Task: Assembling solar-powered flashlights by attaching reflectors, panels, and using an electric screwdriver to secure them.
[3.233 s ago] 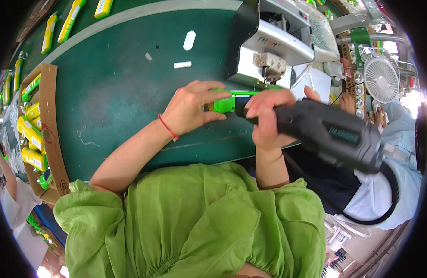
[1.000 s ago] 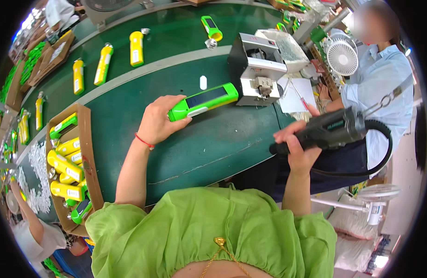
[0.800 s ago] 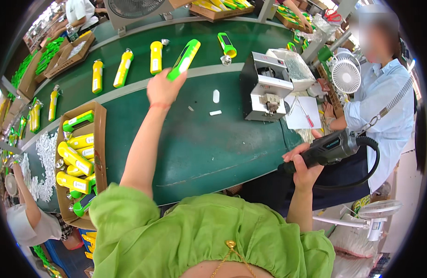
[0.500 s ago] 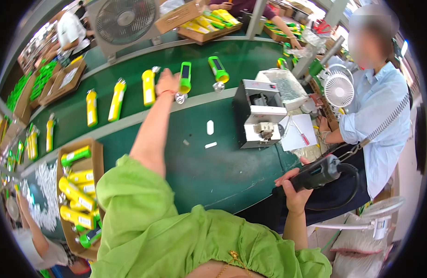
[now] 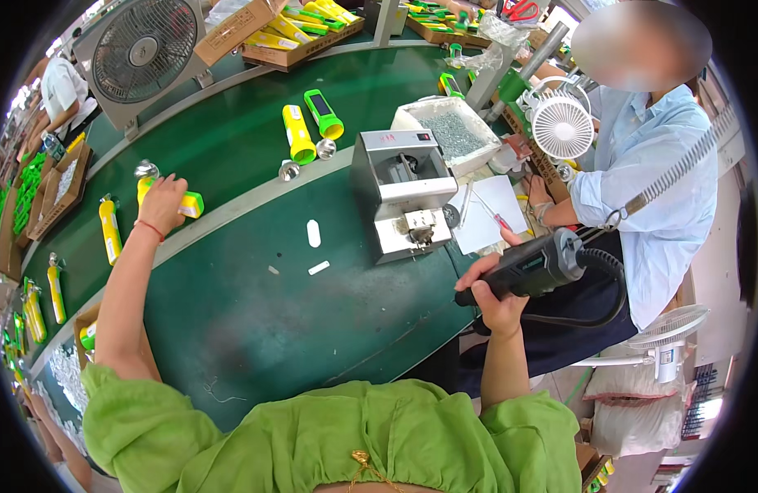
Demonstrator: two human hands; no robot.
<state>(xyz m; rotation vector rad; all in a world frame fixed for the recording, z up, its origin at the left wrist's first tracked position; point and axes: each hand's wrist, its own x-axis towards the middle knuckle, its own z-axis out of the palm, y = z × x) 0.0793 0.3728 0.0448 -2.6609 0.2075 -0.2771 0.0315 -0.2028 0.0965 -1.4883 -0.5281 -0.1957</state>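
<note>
My left hand (image 5: pixel 162 203) reaches out to the belt at the far left and closes round a yellow-and-green flashlight (image 5: pixel 191 205), covering its middle. A silver reflector (image 5: pixel 146 169) shows just beyond the fingers. In my right hand (image 5: pixel 498 300) is a black electric screwdriver (image 5: pixel 531 269), held above the table's right edge, its tip end pointing left. Farther along the belt lie a yellow flashlight (image 5: pixel 297 135) and a green one with a dark panel (image 5: pixel 324 115), each with a loose-looking reflector by its near end. More yellow flashlights (image 5: pixel 109 230) lie nearer on the left.
A grey screw-feeding machine (image 5: pixel 402 197) stands on the green table (image 5: pixel 255 320), beside a white tub of small screws (image 5: pixel 461 131). White strips (image 5: pixel 314 233) lie on the tabletop. A co-worker in a light blue shirt (image 5: pixel 666 205) sits at the right, near a small white fan (image 5: pixel 562 130).
My left hand has moved left along the belt, from beside the panelled flashlight onto another one. The view has turned. My right hand still holds the electric screwdriver.
</note>
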